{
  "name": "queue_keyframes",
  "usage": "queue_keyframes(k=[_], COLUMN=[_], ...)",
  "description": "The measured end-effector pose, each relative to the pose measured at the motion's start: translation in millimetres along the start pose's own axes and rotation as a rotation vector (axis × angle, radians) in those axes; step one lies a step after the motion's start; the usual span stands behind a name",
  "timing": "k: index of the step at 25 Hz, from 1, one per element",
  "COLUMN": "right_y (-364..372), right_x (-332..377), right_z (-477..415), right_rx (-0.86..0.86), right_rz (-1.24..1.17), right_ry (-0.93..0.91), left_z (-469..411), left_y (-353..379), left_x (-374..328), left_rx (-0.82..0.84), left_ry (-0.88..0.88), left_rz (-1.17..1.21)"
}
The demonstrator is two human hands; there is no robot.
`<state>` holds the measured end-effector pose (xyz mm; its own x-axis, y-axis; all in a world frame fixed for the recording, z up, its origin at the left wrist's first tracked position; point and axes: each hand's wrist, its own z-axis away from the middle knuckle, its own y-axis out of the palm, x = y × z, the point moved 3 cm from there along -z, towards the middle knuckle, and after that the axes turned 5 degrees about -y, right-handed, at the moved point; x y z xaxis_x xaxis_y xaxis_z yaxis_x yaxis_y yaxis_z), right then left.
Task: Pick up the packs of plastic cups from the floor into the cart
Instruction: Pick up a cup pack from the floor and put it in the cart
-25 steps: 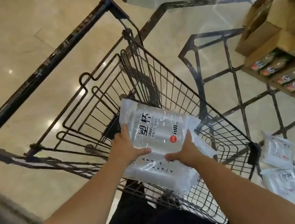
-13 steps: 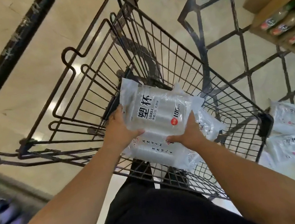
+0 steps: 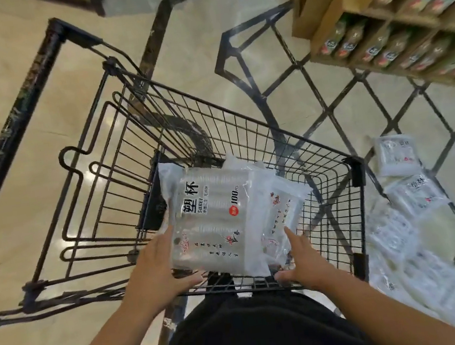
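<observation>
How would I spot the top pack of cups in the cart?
Find the black wire cart. Clear packs lie at its near end. The top pack alone there shows bold black characters and a red dot beside 100.

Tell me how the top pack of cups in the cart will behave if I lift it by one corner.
Probably light for its size: the top pack shows stacked clear cups in thin film. Loose, glossy wrap at the edges suggests it may sag and slip. The cups likely crush if squeezed hard.
</observation>
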<state>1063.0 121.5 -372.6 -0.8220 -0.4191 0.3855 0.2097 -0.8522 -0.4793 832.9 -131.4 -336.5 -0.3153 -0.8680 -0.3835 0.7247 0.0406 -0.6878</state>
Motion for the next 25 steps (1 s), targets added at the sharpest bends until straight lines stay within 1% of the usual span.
queue_keyframes(k=[1, 4, 9, 12, 14, 19, 22, 25], right_y=[10.7, 31.3, 39.7, 39.4, 40.9, 32.5, 26.6, 29.3], right_x=[-8.6, -29.2, -58.7, -64.3, -75.8, -99.1, -115.8, -132.2], right_z=[6.7, 19.5, 21.3, 19.6, 14.9, 14.7, 20.9, 34.2], right_rx=[-0.001, -0.079, -0.062, -0.042, -0.046, -0.145, -0.100, -0.022], right_rz=[0.021, 0.067, 0.285, 0.344, 0.358, 0.397, 0.359, 0.344], right_ry=[0.012, 0.035, -0.015, -0.090, -0.109, -0.152, -0.131, -0.095], left_z=[10.2, 25.2, 22.0, 22.1, 20.2, 18.0, 19.5, 29.8], left_y=[0.3, 5.7, 21.5, 26.0, 32.8, 57.4, 71.4, 83.4], left_x=[1.9, 1.6, -11.1, -16.3, -22.7, -28.9, -37.1, -47.0], left_rx=[-0.007, -0.006, -0.040, -0.054, -0.051, -0.102, -0.077, 0.014], left_ry=[-0.004, -0.011, -0.013, -0.022, -0.047, -0.047, -0.053, -0.070], left_rz=[-0.080, -0.371, -0.549, -0.606, -0.575, -0.612, -0.667, -0.719])
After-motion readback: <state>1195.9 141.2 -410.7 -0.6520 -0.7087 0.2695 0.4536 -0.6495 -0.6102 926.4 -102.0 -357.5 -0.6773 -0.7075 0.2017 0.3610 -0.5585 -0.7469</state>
